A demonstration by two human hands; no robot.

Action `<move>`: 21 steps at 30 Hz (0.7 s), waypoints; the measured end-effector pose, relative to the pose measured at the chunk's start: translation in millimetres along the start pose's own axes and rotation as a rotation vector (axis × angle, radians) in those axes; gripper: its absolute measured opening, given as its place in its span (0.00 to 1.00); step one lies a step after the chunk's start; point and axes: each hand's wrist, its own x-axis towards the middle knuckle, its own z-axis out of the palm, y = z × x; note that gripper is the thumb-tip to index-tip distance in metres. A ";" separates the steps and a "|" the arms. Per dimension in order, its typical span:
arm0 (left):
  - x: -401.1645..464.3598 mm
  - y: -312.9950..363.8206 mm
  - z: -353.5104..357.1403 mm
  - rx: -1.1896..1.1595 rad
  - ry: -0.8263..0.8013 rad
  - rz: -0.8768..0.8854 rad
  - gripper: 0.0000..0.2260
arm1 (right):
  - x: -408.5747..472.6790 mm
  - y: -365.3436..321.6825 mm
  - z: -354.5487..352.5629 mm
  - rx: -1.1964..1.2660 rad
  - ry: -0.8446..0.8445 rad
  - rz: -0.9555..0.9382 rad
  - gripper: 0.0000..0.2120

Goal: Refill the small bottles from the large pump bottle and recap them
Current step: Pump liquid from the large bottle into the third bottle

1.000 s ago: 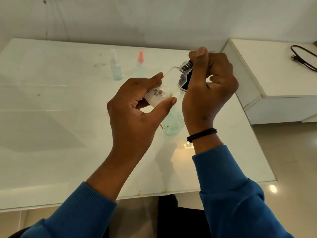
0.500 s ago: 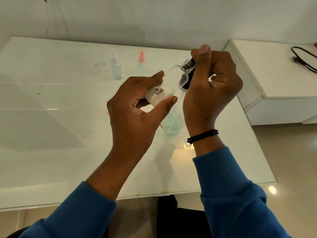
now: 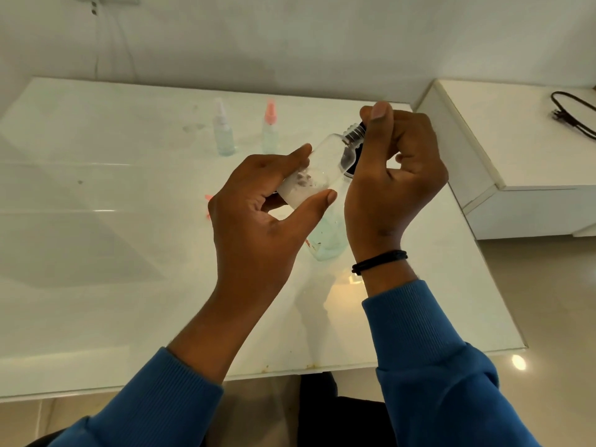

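Observation:
My left hand (image 3: 258,221) holds a small clear bottle (image 3: 317,171) tilted up to the right, with white liquid pooled at its lower end. Its threaded neck (image 3: 354,132) is bare and rests against a black pump top (image 3: 351,161). My right hand (image 3: 392,175) is closed around that top, thumb up, and hides most of it. Below both hands the large clear bottle (image 3: 327,237) with pale teal liquid stands on the white glass table (image 3: 113,253).
Two small capped spray bottles stand at the back, one white-topped (image 3: 223,132) and one pink-topped (image 3: 269,129). A pink bit (image 3: 209,198) peeks out behind my left hand. A white cabinet (image 3: 516,162) with a black cable (image 3: 571,119) sits to the right.
My right thumb has dipped slightly at the black top. The small bottle keeps the same tilt in my left hand.

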 end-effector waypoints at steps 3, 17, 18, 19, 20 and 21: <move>1.3 0.0 -0.1 0.003 0.002 0.004 0.21 | 6.2 -3.5 0.2 -0.024 0.008 -0.009 0.11; 0.8 0.8 -0.2 -0.004 -0.003 0.004 0.21 | 4.5 1.2 -2.1 -0.013 -0.010 -0.016 0.12; 0.2 0.9 -0.3 -0.002 -0.007 0.005 0.20 | 3.5 2.9 -3.1 -0.011 -0.018 -0.020 0.11; -0.2 0.8 -0.5 -0.002 -0.009 0.006 0.20 | 2.8 4.2 -3.6 -0.009 -0.020 -0.018 0.11; -0.2 0.9 -0.6 -0.004 -0.008 0.008 0.21 | 3.2 4.1 -3.2 -0.007 -0.020 -0.015 0.11; -0.1 0.6 -0.6 -0.006 -0.006 0.008 0.21 | 3.8 3.4 -2.4 -0.008 -0.021 -0.012 0.11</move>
